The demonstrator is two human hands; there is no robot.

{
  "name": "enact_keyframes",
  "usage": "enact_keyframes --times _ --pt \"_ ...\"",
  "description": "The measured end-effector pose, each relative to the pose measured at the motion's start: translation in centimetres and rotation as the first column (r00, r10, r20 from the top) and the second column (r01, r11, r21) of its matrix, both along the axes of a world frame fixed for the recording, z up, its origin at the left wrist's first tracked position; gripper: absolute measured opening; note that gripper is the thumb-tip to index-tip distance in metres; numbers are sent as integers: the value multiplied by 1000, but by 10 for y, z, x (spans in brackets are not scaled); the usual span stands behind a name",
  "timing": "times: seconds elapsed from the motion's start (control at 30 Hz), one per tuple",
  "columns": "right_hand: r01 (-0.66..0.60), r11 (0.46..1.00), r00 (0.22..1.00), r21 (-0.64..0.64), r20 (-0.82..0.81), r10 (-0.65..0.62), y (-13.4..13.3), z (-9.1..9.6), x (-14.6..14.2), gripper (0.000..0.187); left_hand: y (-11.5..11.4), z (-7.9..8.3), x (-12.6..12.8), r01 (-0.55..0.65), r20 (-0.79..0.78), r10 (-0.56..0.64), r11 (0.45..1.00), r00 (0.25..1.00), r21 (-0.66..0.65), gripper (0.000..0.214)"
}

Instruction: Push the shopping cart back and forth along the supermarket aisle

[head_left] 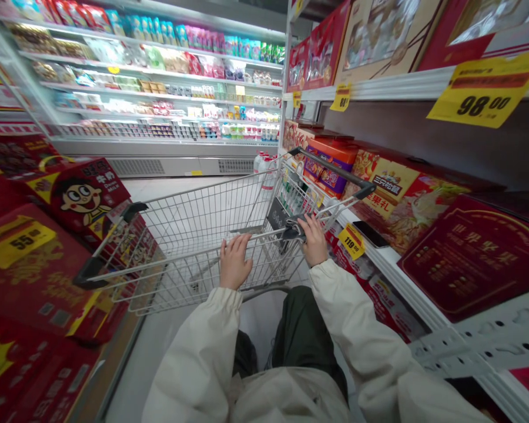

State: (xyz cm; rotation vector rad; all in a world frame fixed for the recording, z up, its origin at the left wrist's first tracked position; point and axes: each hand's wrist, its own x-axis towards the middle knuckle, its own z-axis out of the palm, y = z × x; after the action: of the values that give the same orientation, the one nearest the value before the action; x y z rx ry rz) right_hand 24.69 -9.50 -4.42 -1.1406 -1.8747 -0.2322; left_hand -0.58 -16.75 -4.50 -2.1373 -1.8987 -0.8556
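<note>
My left hand [234,261] curls over the near rail of a wire shopping cart [189,229]. My right hand [312,239] grips the same rail beside a dark handle part [293,229]. A cream jacket sleeve [357,317] covers my right arm. The cart holds a few items at its far corner, including white bottles [262,167], partly hidden by the mesh. A smartphone [370,234] lies on the shelf to the right of my right hand, out of reach of my fingers.
Red boxed goods [30,258] are stacked along the left of the aisle. A metal shelf edge [423,294] with gift boxes [471,258] runs close on the right. A refrigerated display [158,88] stands ahead. A yellow 98.00 price tag [487,88] hangs above.
</note>
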Motion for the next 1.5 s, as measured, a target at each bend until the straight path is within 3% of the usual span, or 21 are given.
enact_keyframes --times 0.13,0.27,0.37,0.43,0.57,0.7,0.83,0.9,1.0,1.17,1.33,1.5 --pt "67 998 997 -4 -40 -68 -2 -9 -27 72 1 -4 6 -25 34 24 1000 999 17 64" --pt "-42 999 998 0 52 42 -9 -9 -49 72 0 0 11 -35 45 35 999 998 0 65" --pt "-119 993 985 -4 122 118 -8 -7 -42 73 -4 4 4 31 20 -30 999 999 -29 68" --pt "-88 996 991 22 105 85 -3 -8 -29 71 -8 6 -8 41 22 -40 999 999 -29 67" --pt "17 997 999 80 31 -20 5 -18 -18 68 -14 2 -34 -123 93 121 992 988 9 58" --pt "38 996 999 86 0 -38 7 -25 -46 66 -14 -2 -38 -158 116 157 987 981 -4 49" --pt "-22 999 992 46 129 16 9 -22 -73 71 -11 -3 -31 -160 119 159 987 980 4 49" --pt "-79 996 972 32 224 70 13 -18 -69 72 -12 -3 -36 -114 107 113 993 988 1 51" --pt "-129 991 948 31 298 114 26 -14 -41 74 -17 -3 -53 -75 86 75 997 993 -9 55" --pt "19 997 979 77 201 -35 47 -15 -5 64 -28 -6 -73 -143 69 144 990 987 -12 55" --pt "156 982 984 103 70 -164 41 -23 -44 55 -27 -10 -57 -183 79 183 983 980 -7 55" --pt "84 989 989 118 114 -98 29 -25 -76 53 -29 -11 -53 -160 94 161 987 983 -13 58"
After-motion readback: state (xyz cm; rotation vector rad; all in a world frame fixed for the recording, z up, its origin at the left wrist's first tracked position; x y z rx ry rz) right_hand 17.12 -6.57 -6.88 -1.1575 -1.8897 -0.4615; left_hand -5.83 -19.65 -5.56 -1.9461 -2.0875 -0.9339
